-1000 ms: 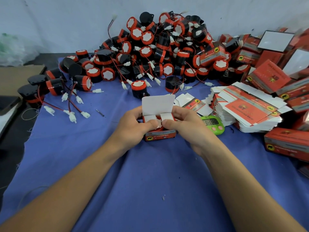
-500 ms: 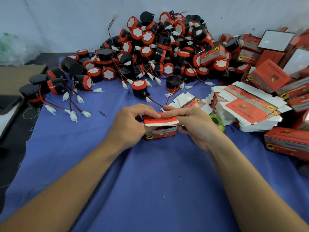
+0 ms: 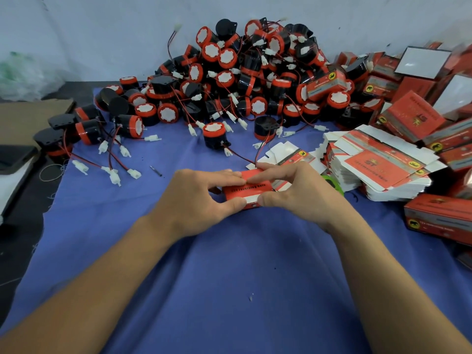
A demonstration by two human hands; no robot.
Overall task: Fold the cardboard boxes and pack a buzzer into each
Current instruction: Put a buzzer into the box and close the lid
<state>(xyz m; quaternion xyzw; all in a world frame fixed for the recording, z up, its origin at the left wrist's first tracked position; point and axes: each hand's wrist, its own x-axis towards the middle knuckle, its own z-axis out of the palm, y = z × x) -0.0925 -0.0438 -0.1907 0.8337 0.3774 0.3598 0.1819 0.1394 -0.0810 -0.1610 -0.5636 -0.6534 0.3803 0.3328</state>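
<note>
On wrinkled blue cloth (image 3: pixel 229 277), white wall (image 3: pixel 102 34) behind: red-black round buzzer heap (image 3: pixel 242 72); left hand (image 3: pixel 196 198), right hand (image 3: pixel 301 192), each grip pinching small red cardboard box (image 3: pixel 245 191).

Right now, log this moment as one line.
step: closing red box | left hand: pinches red box | right hand: pinches red box | buzzers: piled behind

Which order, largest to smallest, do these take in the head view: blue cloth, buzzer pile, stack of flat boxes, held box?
1. blue cloth
2. buzzer pile
3. stack of flat boxes
4. held box, smallest though nearest the camera
</note>
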